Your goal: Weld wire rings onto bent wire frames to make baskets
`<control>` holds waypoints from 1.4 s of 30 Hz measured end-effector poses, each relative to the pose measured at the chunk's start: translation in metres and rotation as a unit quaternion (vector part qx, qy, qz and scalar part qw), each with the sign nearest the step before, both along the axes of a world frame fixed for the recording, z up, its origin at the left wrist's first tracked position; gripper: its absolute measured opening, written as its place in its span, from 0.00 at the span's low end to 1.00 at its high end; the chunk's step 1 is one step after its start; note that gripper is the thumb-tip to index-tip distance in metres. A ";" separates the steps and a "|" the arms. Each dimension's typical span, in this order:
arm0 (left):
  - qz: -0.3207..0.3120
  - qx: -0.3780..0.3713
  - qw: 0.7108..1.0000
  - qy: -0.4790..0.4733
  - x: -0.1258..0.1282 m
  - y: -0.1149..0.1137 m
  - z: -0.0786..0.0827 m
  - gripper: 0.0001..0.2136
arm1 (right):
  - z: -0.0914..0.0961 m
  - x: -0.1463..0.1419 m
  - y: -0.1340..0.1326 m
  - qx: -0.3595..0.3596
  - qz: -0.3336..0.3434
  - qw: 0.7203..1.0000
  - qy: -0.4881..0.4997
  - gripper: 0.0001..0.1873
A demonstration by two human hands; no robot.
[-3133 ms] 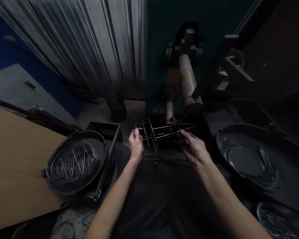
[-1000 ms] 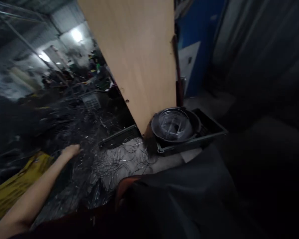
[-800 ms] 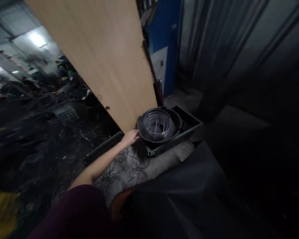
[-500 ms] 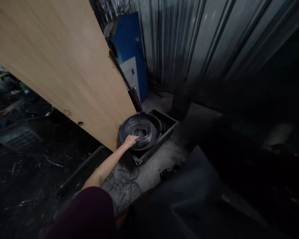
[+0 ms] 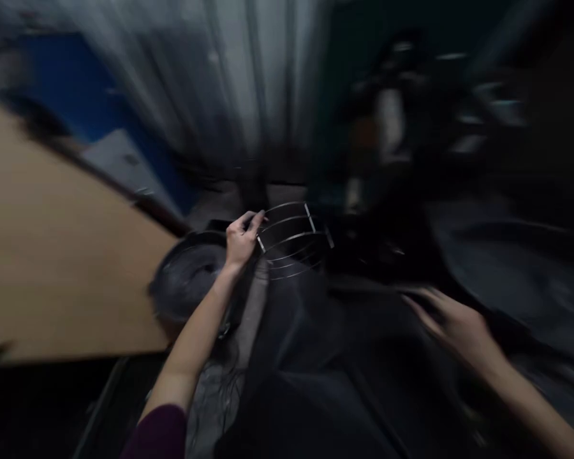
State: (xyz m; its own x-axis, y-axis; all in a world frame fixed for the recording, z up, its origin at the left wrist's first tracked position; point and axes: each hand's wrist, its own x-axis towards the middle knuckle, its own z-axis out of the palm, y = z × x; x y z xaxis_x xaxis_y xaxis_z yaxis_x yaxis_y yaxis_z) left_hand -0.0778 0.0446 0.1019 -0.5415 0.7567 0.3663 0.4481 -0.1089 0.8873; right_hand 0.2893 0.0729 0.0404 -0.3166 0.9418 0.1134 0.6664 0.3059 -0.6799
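Observation:
My left hand (image 5: 242,239) is closed on the side of a round wire cage (image 5: 294,237) made of thin curved rings joined by short cross bars. The cage is lifted in front of me, to the right of a dark round basin (image 5: 184,280). What lies inside the basin is smeared by motion. Lower right, my right hand (image 5: 452,322) reaches inward with thumb and fingers apart, and nothing shows between them. It is over dark material and away from the cage.
A large pale wooden board (image 5: 67,255) stands at the left. Behind it are a blue panel (image 5: 71,83) and a corrugated metal wall (image 5: 229,83). Loose wires (image 5: 220,389) lie on the floor below. Blurred dark equipment (image 5: 387,121) stands at the right.
My left hand has lifted the wire cage from the basin and brought it to the right. My view has swung right, and my right hand has come into sight.

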 end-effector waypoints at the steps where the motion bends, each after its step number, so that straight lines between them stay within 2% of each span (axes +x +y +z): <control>1: -0.059 -0.026 0.996 0.060 0.027 0.016 -0.002 0.14 | -0.001 0.013 -0.001 0.013 0.012 1.000 -0.001 0.14; 2: -0.105 -0.056 0.987 0.107 0.053 0.031 -0.008 0.14 | -0.003 0.026 0.002 0.017 0.006 1.000 -0.014 0.15; 4: -0.176 -0.125 0.957 0.193 0.102 0.060 -0.027 0.13 | -0.011 0.059 0.019 0.030 -0.050 0.997 -0.058 0.15; 7: -0.266 -0.231 0.889 0.293 0.162 0.087 -0.061 0.12 | -0.026 0.120 0.056 0.017 -0.187 0.967 -0.172 0.16; 9: -0.308 -0.285 0.848 0.325 0.185 0.093 -0.078 0.14 | -0.035 0.158 0.084 -0.026 -0.252 0.936 -0.244 0.18; 11: -0.327 -0.309 0.831 0.327 0.192 0.094 -0.087 0.16 | -0.048 0.187 0.115 -0.077 -0.257 0.921 -0.284 0.19; 13: -0.324 -0.273 0.847 0.321 0.188 0.090 -0.090 0.16 | -0.065 0.204 0.144 -0.124 -0.221 0.920 -0.299 0.17; 16: -0.287 -0.151 0.891 0.318 0.171 0.075 -0.092 0.16 | -0.094 0.213 0.172 -0.182 -0.158 0.917 -0.318 0.11; 20: -0.218 -0.072 0.929 0.291 0.148 0.051 -0.095 0.13 | -0.117 0.218 0.180 -0.194 -0.111 0.918 -0.328 0.10; 23: -0.189 -0.030 0.943 0.271 0.141 0.043 -0.090 0.10 | -0.116 0.228 0.174 -0.173 -0.109 0.920 -0.334 0.09; 27: -0.199 0.019 0.948 0.248 0.158 0.048 -0.075 0.10 | -0.100 0.237 0.161 -0.124 -0.152 0.921 -0.338 0.13; 30: -0.254 0.043 0.940 0.224 0.188 0.053 -0.063 0.10 | -0.080 0.232 0.158 -0.079 -0.190 0.924 -0.321 0.12; 33: -0.328 0.027 0.929 0.167 0.223 0.054 -0.051 0.09 | -0.047 0.215 0.164 -0.017 -0.261 0.923 -0.282 0.13; 35: -0.387 -0.017 0.916 0.102 0.246 0.055 -0.043 0.12 | -0.015 0.193 0.166 0.021 -0.334 0.934 -0.125 0.11; 37: -0.434 -0.052 0.899 0.035 0.268 0.058 -0.035 0.15 | 0.022 0.161 0.161 -0.003 -0.334 0.932 0.142 0.11; 39: -0.462 -0.056 0.885 -0.005 0.284 0.060 -0.032 0.18 | 0.060 0.123 0.147 -0.096 -0.230 0.897 0.366 0.14; 41: -0.488 -0.050 0.871 -0.019 0.293 0.060 -0.035 0.21 | 0.096 0.087 0.131 -0.178 -0.139 0.851 0.474 0.17; 42: -0.502 -0.058 0.863 -0.027 0.293 0.058 -0.039 0.21 | 0.111 0.071 0.124 -0.201 -0.117 0.831 0.505 0.18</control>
State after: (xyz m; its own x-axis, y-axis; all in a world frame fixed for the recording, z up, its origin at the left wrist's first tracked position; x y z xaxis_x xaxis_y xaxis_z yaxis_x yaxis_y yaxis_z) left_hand 0.2152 0.1027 0.0631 0.3935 0.8842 0.2517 0.1382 -0.3276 0.9347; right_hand 0.3604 0.1972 0.1515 -0.0549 0.9901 -0.1292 -0.2965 -0.1398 -0.9447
